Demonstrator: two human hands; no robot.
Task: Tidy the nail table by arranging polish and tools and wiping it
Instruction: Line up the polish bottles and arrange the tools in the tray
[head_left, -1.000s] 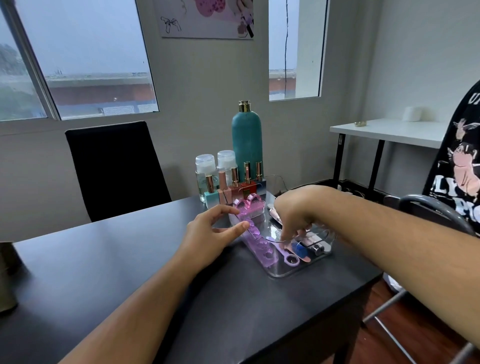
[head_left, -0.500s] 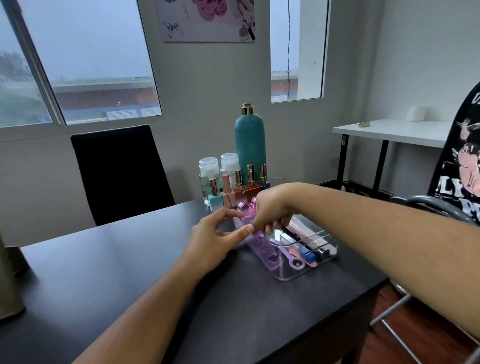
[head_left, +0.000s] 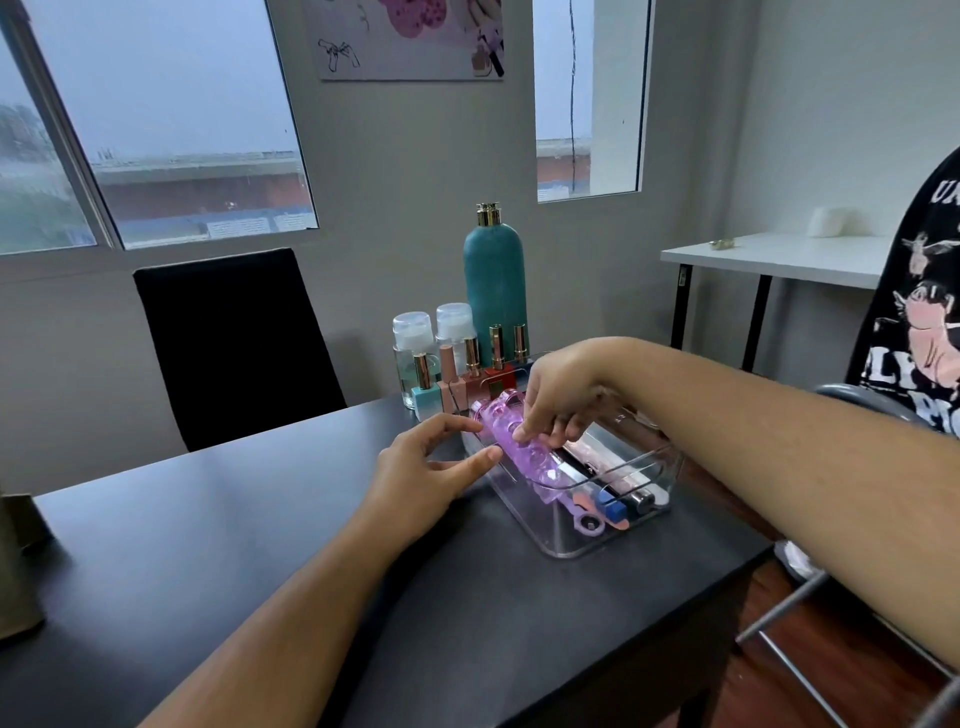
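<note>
Our seat is at 6 and the table (head_left: 260, 545) runs out toward 12. The tray (head_left: 582, 540) sits at about 1 o'clock, close to the table's right edge.

The separator (head_left: 543, 470) is pink. It lies in the tray along the left wall and runs from 11 to 5. Its far end rides up over the rim.

Our right hand (head_left: 561, 395) comes in from 3 o'clock, over the tray. Its fingers (head_left: 522, 434) are curled down and gripping the separator near its far end. The thumb is hidden.

Our left hand (head_left: 431, 467) is at 9 o'clock of the tray, low over the table. Its fingers are spread and nearly straight and hold nothing. The thumb tip and index tip sit right at the tray's left wall, and we can't tell whether they touch it.

The tools (head_left: 618, 509) lie along the tray floor, right of the separator, with their ends bunched at the 5 o'clock corner.

The polish row (head_left: 453, 387) stands upright at 11 o'clock of the tray, just beside it. The clear bottles (head_left: 415, 338) are behind that row, toward 10. The teal bottle (head_left: 496, 291) is at 12, behind the row.

The chair (head_left: 234, 343) is at 11 o'clock, on the far side of the table.
</note>
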